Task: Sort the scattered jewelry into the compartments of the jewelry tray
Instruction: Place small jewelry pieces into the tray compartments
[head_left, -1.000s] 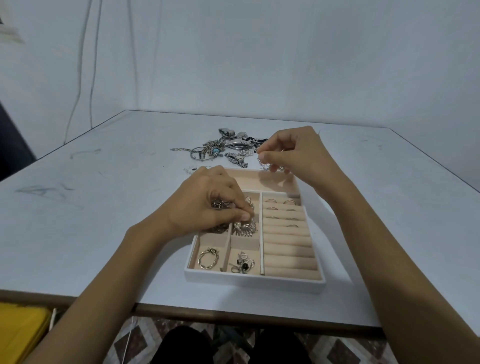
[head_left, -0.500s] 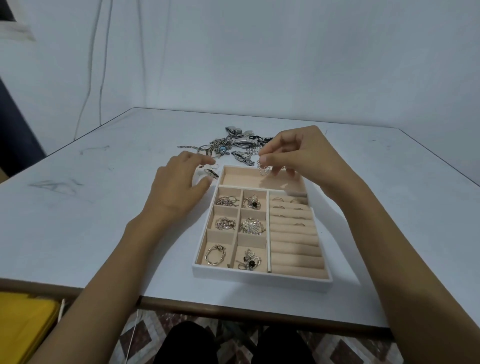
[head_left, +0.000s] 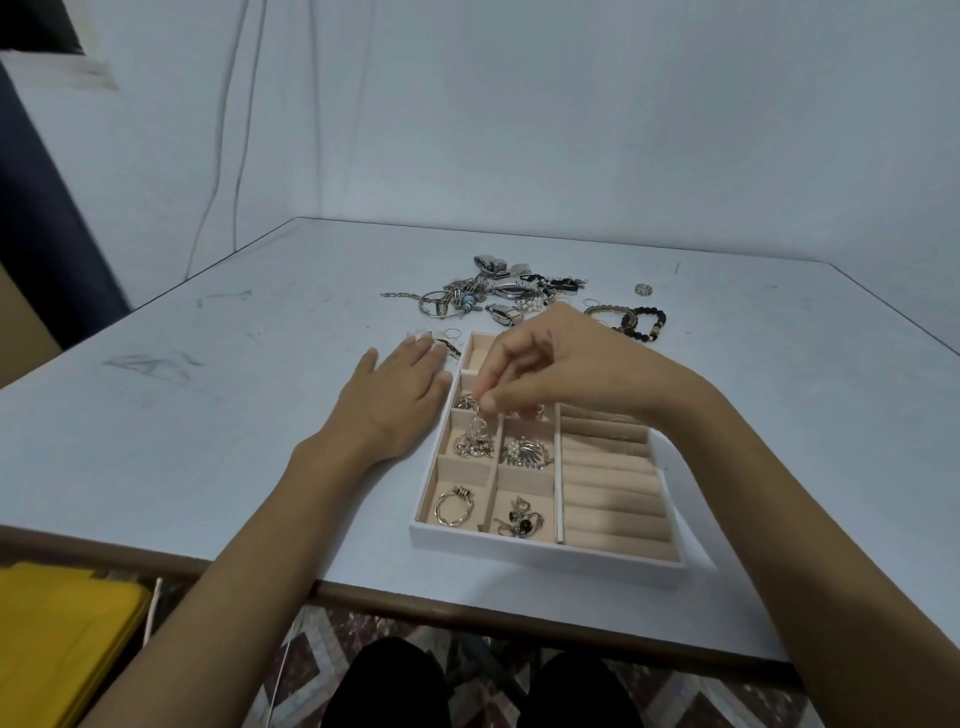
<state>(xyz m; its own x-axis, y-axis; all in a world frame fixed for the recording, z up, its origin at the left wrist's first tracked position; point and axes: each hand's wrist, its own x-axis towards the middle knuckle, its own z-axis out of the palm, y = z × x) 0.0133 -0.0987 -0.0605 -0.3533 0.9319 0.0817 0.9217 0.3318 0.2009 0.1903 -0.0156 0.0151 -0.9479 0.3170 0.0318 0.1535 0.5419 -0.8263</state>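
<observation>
The right hand (head_left: 561, 374) pinches what looks like a chain (head_left: 475, 428), dangling it into the tray's (head_left: 545, 560) middle-left cell. The left hand (head_left: 395, 395) rests flat, fingers straight. Next: let go cleanly inside the dividers.

Soft, even, cool light; faint shadows lay on the table (head_left: 779, 415); wide-angle edges bowed, left margin blurred.

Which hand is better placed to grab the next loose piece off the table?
Left hand: open, fingertips beside a small loose piece on the table. Right hand is busy, pinching a silver chain over the tray.
</observation>
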